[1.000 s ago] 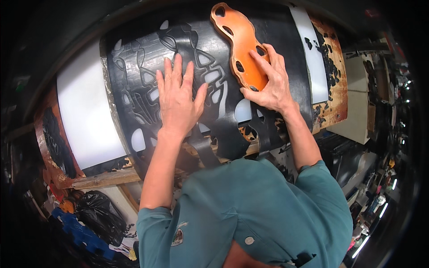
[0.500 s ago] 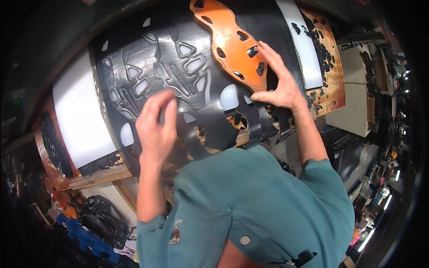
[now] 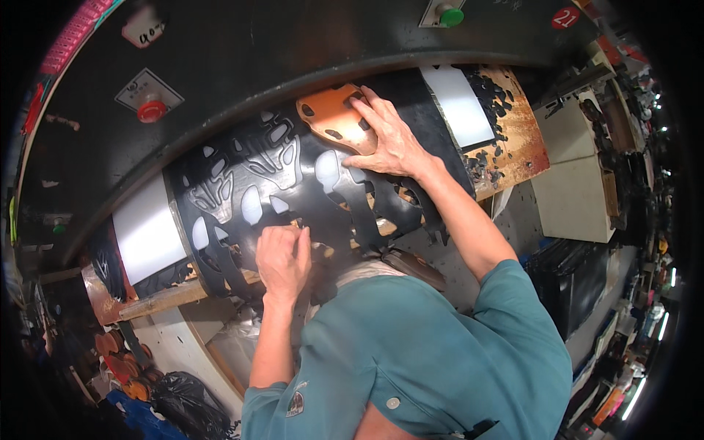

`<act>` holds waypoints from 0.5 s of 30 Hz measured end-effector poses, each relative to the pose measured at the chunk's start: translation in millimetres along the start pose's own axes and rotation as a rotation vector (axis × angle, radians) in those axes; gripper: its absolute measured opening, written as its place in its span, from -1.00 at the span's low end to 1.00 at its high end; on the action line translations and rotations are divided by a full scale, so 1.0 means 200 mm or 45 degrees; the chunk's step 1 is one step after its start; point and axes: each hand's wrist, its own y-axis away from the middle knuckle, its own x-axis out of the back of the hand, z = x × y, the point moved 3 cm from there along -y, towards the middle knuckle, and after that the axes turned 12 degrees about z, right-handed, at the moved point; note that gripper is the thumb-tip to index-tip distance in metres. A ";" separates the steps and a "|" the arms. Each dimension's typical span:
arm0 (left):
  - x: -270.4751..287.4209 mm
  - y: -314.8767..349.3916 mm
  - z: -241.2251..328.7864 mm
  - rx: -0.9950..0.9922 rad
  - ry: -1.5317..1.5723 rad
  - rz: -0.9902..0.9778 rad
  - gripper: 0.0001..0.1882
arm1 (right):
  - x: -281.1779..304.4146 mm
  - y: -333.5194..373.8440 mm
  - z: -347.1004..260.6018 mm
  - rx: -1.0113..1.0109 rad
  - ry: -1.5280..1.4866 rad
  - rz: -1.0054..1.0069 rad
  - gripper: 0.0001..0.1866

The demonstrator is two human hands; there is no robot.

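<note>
My right hand (image 3: 389, 143) grips an orange cutting die (image 3: 328, 117) with several holes. Its fingers spread over the die's right side and the thumb lies along the near edge. Beneath the die is a black, leather-like sheet (image 3: 315, 214) with pressed outlines and cut-out openings. My left hand (image 3: 284, 260) is closed, fingers curled, over the sheet's ragged near edge. Whether anything sits in those fingers is hidden. The die's far end is out of sight under a dark machine beam (image 3: 257, 51).
The beam carries a red button (image 3: 152, 111) and a green button (image 3: 452, 17). White boards (image 3: 150, 227) show on either side of the sheet. Black scraps (image 3: 493, 103) litter the right end, and a wooden rail (image 3: 165, 297) runs along the near side.
The view has shifted, bringing the machine beam in. My left hand has come down from above the outlines to the near edge, its fingers now curled. My right hand reaches further over the die.
</note>
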 end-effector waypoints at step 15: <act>0.03 0.04 0.00 0.043 -0.048 0.153 -0.79 | 0.60 0.44 0.13 -0.287 -0.079 0.758 -0.88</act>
